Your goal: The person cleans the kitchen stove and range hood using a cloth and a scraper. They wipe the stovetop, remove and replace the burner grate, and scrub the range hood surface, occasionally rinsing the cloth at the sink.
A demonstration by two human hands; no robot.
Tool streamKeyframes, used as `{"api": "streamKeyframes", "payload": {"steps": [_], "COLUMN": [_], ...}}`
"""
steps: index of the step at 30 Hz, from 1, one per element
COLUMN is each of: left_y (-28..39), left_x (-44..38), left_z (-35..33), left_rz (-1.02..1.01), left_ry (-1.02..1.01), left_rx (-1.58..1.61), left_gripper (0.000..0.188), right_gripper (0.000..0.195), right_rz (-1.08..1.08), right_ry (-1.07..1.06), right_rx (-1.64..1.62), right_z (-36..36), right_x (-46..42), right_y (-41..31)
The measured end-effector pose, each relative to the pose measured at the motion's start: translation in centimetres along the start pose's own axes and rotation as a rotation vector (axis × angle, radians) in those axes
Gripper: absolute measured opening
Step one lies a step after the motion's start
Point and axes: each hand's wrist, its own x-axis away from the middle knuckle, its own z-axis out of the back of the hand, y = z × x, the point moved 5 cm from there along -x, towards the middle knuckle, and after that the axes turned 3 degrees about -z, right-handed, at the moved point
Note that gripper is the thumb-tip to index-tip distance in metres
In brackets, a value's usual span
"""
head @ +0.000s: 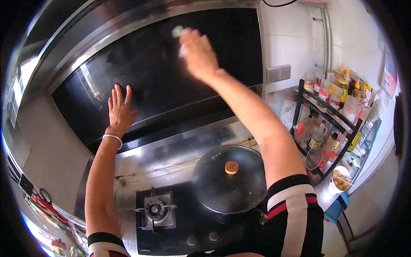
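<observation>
A glossy black panel (154,74), framed in metal, rises behind the gas stove. My left hand (120,107), with a silver bangle at the wrist, lies spread against its lower left part and holds nothing. Higher up on the same panel, my right hand (197,54) is closed around a pale cloth or wipe (178,31), blurred and partly hidden by the fingers. Below my right forearm, a large pan with a glass lid (212,183) and a brown lid knob (231,167) sits on the black gas stove (179,221).
A bare burner (155,209) is at the stove's left. On the right stands a black rack (327,106) with seasoning jars and bottles, near a wall socket (278,74). A white bowl of food (341,180) with sticks is at the lower right.
</observation>
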Motion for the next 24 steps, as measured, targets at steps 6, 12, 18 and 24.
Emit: {"api": "streamKeyframes", "payload": {"steps": [6,12,18,24], "left_y": [0.5,0.5,0.2,0.6], "left_x": [-0.2,-0.3,-0.1,-0.7], "left_z": [-0.1,-0.5,-0.5,-0.6], "left_rz": [-0.02,-0.037,-0.035,-0.036], "left_ry": [0.027,0.043,0.048,0.011], "left_rx": [-0.002,-0.031,-0.035,-0.03], "left_gripper": [0.086,0.087,0.087,0.086], "right_gripper": [0.051,0.052,0.052,0.064], "right_rz": [-0.361,-0.128,-0.163,-0.23], "right_ry": [-0.095,-0.052,-0.13,-0.229], "right_rx": [0.291,0.226,0.234,0.206], "right_z": [2.7,3.1,3.7,3.6], "right_x": [-4.6,0.5,14.0,17.3], "right_y": [15.4,19.9,17.9,14.9]}}
